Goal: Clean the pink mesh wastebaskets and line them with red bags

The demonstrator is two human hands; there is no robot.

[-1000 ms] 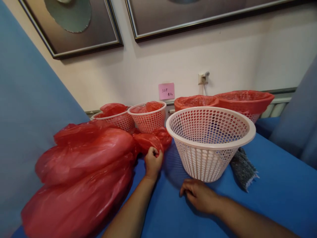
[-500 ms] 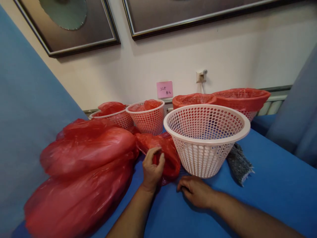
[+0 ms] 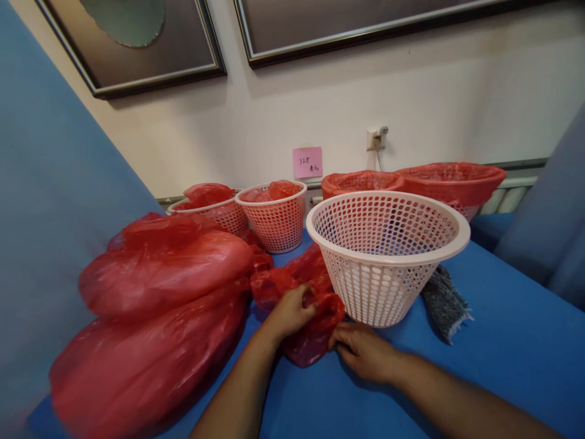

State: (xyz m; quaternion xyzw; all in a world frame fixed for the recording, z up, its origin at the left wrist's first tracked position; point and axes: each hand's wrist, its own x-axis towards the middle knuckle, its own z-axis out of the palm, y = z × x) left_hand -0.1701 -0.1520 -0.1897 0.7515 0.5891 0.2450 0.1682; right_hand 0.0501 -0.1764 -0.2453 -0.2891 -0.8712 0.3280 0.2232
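A crumpled red plastic bag lies on the blue cloth in front of me, left of a white perforated plastic basket. My left hand is closed on the bag's upper folds, thumb and fingers curled together. At the bag's lower right edge, my right hand has its fingers pinched on the plastic, knuckles just below the basket's base. The basket stands upright, and I see no bag lining it. Part of the bag's far end is hidden behind the basket.
Large filled red bags are heaped at the left. Behind stand a bag-lined basket and several others, including a red-covered one. A grey cloth piece lies right of the white basket. A pink note is on the wall.
My left hand has moved down and right and closed on the red bag, which has been drawn nearer to me. My right hand has stayed almost in place, now touching the bag's edge.
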